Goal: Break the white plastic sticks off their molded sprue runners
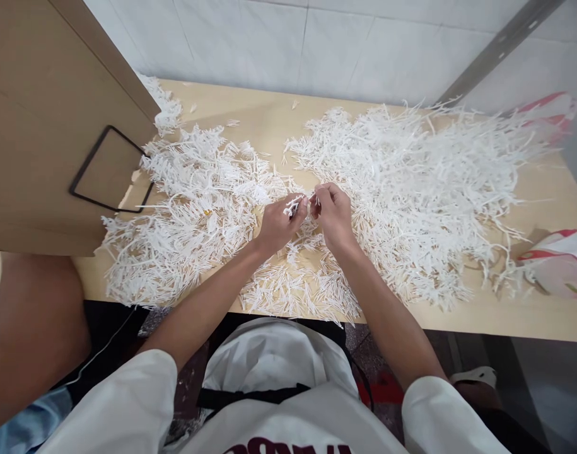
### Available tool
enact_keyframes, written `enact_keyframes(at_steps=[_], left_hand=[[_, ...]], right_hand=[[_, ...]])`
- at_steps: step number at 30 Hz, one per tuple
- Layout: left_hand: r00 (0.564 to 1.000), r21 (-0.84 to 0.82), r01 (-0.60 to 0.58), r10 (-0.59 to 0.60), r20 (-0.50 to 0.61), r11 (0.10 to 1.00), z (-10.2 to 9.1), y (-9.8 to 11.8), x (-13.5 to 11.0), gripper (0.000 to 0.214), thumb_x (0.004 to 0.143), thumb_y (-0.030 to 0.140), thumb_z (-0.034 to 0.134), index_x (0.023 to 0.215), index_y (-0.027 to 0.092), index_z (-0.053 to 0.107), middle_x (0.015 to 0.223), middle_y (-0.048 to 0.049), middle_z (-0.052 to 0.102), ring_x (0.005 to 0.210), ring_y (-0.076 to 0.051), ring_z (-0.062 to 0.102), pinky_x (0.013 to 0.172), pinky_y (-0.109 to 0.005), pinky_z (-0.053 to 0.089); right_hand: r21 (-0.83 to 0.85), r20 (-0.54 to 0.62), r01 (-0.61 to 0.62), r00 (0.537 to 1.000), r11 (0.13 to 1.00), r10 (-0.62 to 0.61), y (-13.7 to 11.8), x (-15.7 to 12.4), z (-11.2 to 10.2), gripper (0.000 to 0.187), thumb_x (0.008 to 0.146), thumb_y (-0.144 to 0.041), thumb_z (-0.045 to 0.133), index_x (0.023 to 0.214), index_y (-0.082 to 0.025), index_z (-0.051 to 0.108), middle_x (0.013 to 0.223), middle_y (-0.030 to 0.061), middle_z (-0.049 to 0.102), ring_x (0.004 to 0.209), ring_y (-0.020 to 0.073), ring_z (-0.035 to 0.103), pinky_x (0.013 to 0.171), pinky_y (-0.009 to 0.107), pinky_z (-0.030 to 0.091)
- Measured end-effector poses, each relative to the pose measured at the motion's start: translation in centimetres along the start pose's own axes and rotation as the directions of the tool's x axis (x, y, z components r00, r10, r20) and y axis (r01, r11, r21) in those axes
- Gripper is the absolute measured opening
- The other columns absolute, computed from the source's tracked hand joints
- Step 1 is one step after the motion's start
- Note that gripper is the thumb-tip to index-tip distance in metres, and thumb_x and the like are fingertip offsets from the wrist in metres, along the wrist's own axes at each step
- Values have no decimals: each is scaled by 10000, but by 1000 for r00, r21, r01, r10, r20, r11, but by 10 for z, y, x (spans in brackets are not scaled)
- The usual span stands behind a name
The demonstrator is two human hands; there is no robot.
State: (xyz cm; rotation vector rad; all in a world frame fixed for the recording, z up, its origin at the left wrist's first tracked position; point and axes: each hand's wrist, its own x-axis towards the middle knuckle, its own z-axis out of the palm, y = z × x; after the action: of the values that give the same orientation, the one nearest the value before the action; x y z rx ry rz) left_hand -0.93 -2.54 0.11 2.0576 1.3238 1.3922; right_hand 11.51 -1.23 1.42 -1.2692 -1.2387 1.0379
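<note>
My left hand (282, 222) is closed on a white branched plastic piece (294, 206), whose short prongs stick out past the thumb. Close beside it, my right hand (333, 213) is closed too, with thumb and fingertips pinched near the left fingertips. Something small and white shows at the right fingers, too small to name. Under and in front of both hands lie loose thin white plastic pieces (297, 290). Left of them spreads a heap of white branched pieces (184, 252), and a larger tangled heap (411, 183) lies to the right.
A cardboard box panel (46, 126) with a black rectangular frame (109, 129) stands at the left of the table (519, 315). Another person's arm (42, 315) is at lower left. Red-and-white plastic bags (560, 261) lie at the right. A tiled wall (269, 44) rises behind.
</note>
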Motion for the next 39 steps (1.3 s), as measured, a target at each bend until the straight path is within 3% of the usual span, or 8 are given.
enact_keyframes(at_steps=[11,15,18,21,24,29,34,39], left_hand=[[1000,-10,-14,15,7,1000,2,0,1,352,954,380,405,793,178,643,661,-23,630,602,-94,568,612,-234,426],[994,-21,-57,55,-94,998,-4,0,-2,277,945,348,437,836,177,626,604,11,566,518,-65,490,550,-216,395],[983,-46,-96,87,-161,994,-10,-3,-2,271,935,319,462,728,178,565,541,39,468,474,-52,413,516,-208,374],[985,-106,-108,93,-143,988,-10,-8,1,290,929,295,476,663,180,486,524,53,410,467,-48,380,499,-209,356],[990,-115,-97,84,-116,989,-6,-12,1,263,929,290,478,690,182,502,542,51,410,493,-55,388,510,-217,357],[989,-93,-116,107,-99,989,-7,-11,-1,177,923,286,495,843,172,603,632,20,564,549,-55,497,547,-204,414],[946,-17,-296,290,-141,955,-5,-1,-2,118,895,207,529,825,155,609,601,17,582,517,-53,499,521,-195,403],[908,17,-378,374,-189,926,1,6,-2,63,878,148,538,908,152,593,626,13,616,509,-54,510,522,-190,416]], right_hand=[[164,-51,-51,997,985,60,-8,-5,8,316,885,-487,497,706,-230,453,574,-45,430,489,74,438,494,243,410],[208,-189,-59,977,976,99,7,17,-20,330,897,-522,442,729,-237,431,587,-47,438,463,68,439,453,230,398],[220,-355,86,935,972,-3,12,35,-52,379,888,-555,431,693,-232,403,611,-58,436,435,47,409,441,214,381],[190,-263,160,959,969,-107,2,35,-61,324,829,-549,557,774,-231,527,814,-24,572,533,38,494,524,214,441],[108,-40,188,982,976,-185,-15,20,-44,290,840,-532,558,886,-250,605,963,4,631,708,66,581,637,222,480],[-98,341,154,933,983,-112,-27,-1,-23,393,877,-554,482,778,-205,634,746,0,625,630,70,551,586,234,427],[6,217,87,972,996,-86,-18,1,-19,427,824,-480,604,542,-189,470,521,-55,391,488,50,345,478,235,285],[191,131,-38,991,981,13,-8,3,-4,463,809,-479,620,542,-206,358,510,-79,260,442,42,218,426,237,195]])
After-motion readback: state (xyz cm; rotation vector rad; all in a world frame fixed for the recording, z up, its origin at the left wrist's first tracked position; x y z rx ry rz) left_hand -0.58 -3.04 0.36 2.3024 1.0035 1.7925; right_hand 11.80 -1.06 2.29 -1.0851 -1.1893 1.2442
